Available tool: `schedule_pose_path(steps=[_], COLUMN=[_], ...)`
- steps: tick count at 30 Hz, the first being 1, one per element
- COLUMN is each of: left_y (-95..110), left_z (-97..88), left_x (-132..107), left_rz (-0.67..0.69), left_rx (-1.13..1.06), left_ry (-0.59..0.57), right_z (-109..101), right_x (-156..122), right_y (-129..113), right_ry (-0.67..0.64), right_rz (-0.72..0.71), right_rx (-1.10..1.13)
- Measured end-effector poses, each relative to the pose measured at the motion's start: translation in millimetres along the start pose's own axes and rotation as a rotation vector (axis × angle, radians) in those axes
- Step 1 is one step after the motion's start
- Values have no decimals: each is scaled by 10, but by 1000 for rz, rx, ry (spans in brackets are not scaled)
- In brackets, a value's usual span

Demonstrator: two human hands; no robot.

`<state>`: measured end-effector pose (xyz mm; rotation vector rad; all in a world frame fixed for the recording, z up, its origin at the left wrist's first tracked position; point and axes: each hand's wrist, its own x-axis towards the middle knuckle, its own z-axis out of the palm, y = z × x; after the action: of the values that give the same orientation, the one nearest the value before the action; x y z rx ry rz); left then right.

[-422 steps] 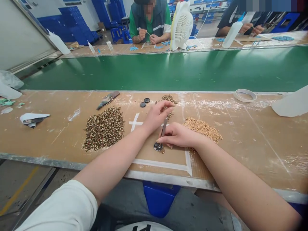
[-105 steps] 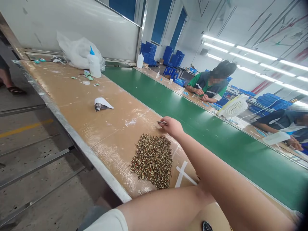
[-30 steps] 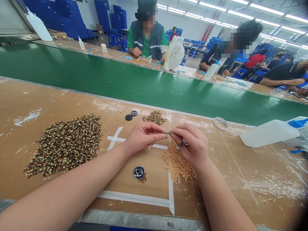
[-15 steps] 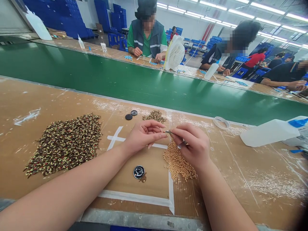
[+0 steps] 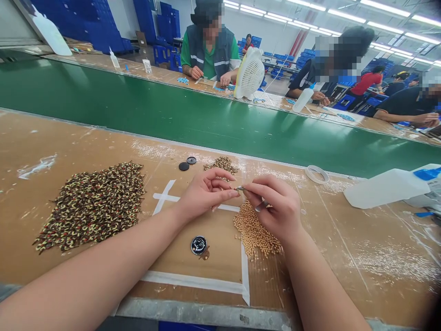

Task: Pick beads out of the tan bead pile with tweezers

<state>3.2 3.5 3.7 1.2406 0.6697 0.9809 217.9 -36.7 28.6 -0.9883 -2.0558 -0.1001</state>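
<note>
My left hand (image 5: pixel 210 191) is closed in a pinch, with something tiny at its fingertips that is too small to name. Meeting it from the right, my right hand (image 5: pixel 274 202) pinches a small thin grey piece (image 5: pixel 240 188), whose tip touches or nearly touches the left fingertips. Silver metal shows at the right fingers; whether it is a ring or part of a tool I cannot tell. Below the hands lies a round black dish (image 5: pixel 199 245) of dark, glossy liquid. Tan beads (image 5: pixel 253 230) are heaped under the right hand. Behind the left hand is a small pile of brown-and-cream pieces (image 5: pixel 222 164).
A large heap of brown, cream and red pieces (image 5: pixel 93 207) lies at left. Two black discs (image 5: pixel 183 166), white tape lines (image 5: pixel 193 281), a tape roll (image 5: pixel 317 174) and a white bottle (image 5: pixel 386 188) are on the table. Beyond runs a green belt (image 5: pixel 155 115), with several people behind it.
Both hands stay almost in place, fingertips still together, with only a slight shift of the fingers. The view has moved a little.
</note>
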Motion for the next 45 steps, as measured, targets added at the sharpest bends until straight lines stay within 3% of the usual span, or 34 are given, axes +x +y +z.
schedule_pose_path(steps=[13,18,25,31,38,45], left_y=[1,-29,-79,-107,-47,-49], left_z=[25,17,33,-3,-33,-71], left_x=[-15,-42,-100,-118,-123,-178], left_rz=[76,148,339,483,842,1009], left_rx=[108,202,395,596,910,996], left_ry=[-3,32,-6,91,107,85], right_z=[-54,-64,-86,-76,-90,-107], right_x=[14,19,49,23,30,20], right_y=[-38,-28,-80,-27,-39,-30], right_ry=[-43,-58,-34,-122,-78,-1], right_rz=[-11,82,94,63,8,27], right_rx=[-11,-24,144,63,62,66])
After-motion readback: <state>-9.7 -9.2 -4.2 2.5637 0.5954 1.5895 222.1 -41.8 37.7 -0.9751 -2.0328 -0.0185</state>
